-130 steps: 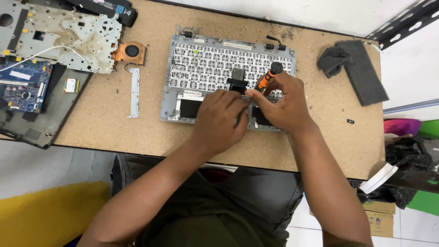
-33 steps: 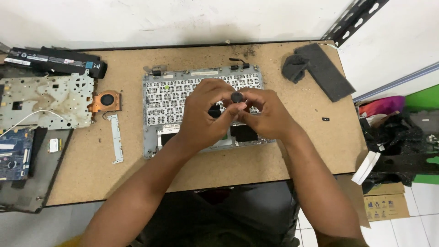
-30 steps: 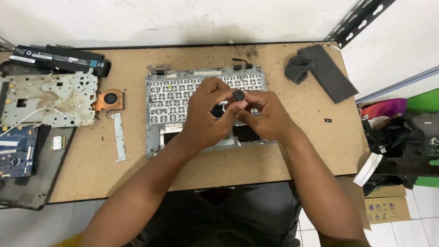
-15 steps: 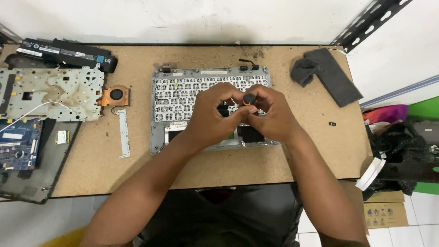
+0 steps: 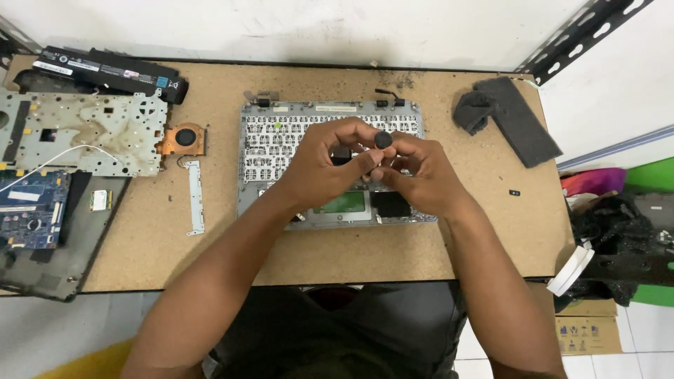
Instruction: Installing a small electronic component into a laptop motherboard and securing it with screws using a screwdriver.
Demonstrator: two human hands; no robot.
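Chipboard table (image 5: 449,260) bears a laptop keyboard shell (image 5: 281,140); both hands, left (image 5: 319,165) and right (image 5: 421,175), pinch a screwdriver (image 5: 382,140) (black cap up), hiding its middle; fan (image 5: 184,137) and foam pad (image 5: 516,119) flank.

Bright, even overhead light — soft shadows, no glare; sharp focus, slight wide-angle bending at edges.

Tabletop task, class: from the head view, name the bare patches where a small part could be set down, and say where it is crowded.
Free: the front strip of the table below the keyboard frame; the board between that frame and the grey foam pad, save a tiny black bit. Crowded: the left end, with metal plate, fan, bracket, battery, circuit board.
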